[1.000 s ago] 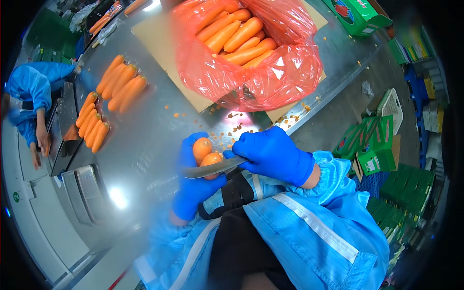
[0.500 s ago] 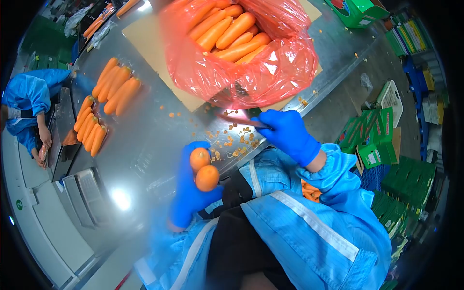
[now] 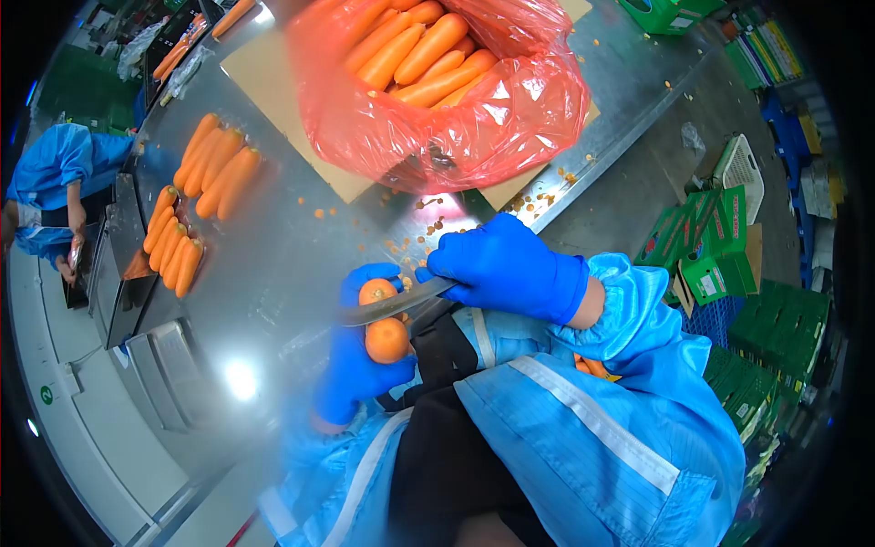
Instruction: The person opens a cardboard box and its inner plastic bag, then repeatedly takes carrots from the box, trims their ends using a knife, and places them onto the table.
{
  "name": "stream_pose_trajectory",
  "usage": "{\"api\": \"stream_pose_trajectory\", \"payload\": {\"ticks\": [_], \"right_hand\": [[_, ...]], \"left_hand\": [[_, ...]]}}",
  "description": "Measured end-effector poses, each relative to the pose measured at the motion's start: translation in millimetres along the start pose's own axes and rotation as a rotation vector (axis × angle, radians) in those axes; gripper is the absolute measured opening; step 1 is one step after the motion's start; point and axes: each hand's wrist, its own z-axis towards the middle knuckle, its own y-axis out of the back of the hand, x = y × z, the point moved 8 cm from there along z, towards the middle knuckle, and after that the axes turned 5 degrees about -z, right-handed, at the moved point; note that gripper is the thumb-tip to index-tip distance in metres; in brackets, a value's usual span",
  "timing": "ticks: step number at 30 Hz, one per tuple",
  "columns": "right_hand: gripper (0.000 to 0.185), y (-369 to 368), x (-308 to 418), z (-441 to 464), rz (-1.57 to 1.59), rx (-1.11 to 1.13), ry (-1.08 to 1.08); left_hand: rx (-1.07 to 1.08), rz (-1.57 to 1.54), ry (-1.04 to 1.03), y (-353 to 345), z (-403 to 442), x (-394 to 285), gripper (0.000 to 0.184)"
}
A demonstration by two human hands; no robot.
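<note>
My left hand (image 3: pixel 344 369), in a blue glove, is closed around two carrots (image 3: pixel 387 341), their ends facing up. My right hand (image 3: pixel 510 269), gloved too, grips a knife (image 3: pixel 406 303) by its handle. Its blade lies across the carrot ends; whether it touches both I cannot tell. Small orange trimmings (image 3: pixel 433 225) are scattered on the metal table (image 3: pixel 273 242) beyond my hands. Above them stands an open red plastic bag (image 3: pixel 447 150) full of carrots (image 3: pixel 410 55), on a cardboard sheet (image 3: pixel 273 91). Two groups of carrots (image 3: pixel 219 164) lie to the left.
A co-worker in a blue jacket (image 3: pixel 59 169) stands at the far left, hands on something I cannot make out. Green cartons (image 3: pixel 720 260) and stacked green crates (image 3: pixel 775 337) are at right, beyond the table edge. More carrots (image 3: pixel 594 366) show beside my right sleeve.
My right hand has moved left and toward me, bringing the knife blade from over the trimmings to across the carrot ends. My left hand still holds the carrots in nearly the same place.
</note>
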Motion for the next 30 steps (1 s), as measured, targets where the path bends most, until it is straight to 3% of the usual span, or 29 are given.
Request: {"api": "stream_pose_trajectory", "payload": {"ticks": [7,10,13,16,19,20,21,22,24,26,29,30], "right_hand": [[0.021,-5,-4,-12,0.015,-0.060,-0.030],[0.017,-3,-38,-27,-0.039,-0.096,-0.246],[0.020,-4,-41,-36,0.018,-0.078,-0.304],[0.031,-26,-41,-37,0.226,0.107,-0.456],[0.048,-37,-24,-32,0.874,-0.008,-0.436],[0.072,-52,-17,-34,1.009,0.033,-0.459],[0.076,-66,-13,-36,1.016,0.029,-0.453],[0.080,-80,-11,-39,1.023,0.025,-0.448],[0.090,-86,-11,-40,1.067,0.011,-0.469],[0.086,-83,-11,-45,1.198,0.076,-0.609],[0.076,-79,-26,-65,1.319,0.059,-0.761],[0.072,-76,-37,-81,1.248,0.021,-0.895]], "left_hand": [[0.017,-0.015,0.009,-6,-9,3,0.074],[0.060,-0.032,-0.022,-4,-13,4,0.075],[0.035,-0.090,-0.024,-6,-17,1,0.077],[0.064,-0.153,-0.044,-7,-13,5,0.079],[0.095,-0.386,-0.039,-9,-8,8,0.083],[0.073,-0.530,-0.053,-14,0,7,0.085],[0.050,-0.674,-0.069,-15,3,7,0.087],[-0.042,-0.627,-0.044,-9,-2,12,0.091],[-0.160,-0.837,0.074,-13,3,14,0.083],[-0.348,-0.918,0.192,10,1,48,0.081],[-0.444,-1.074,0.137,54,18,72,0.073],[-0.303,-1.282,0.084,79,24,94,0.058]]}}
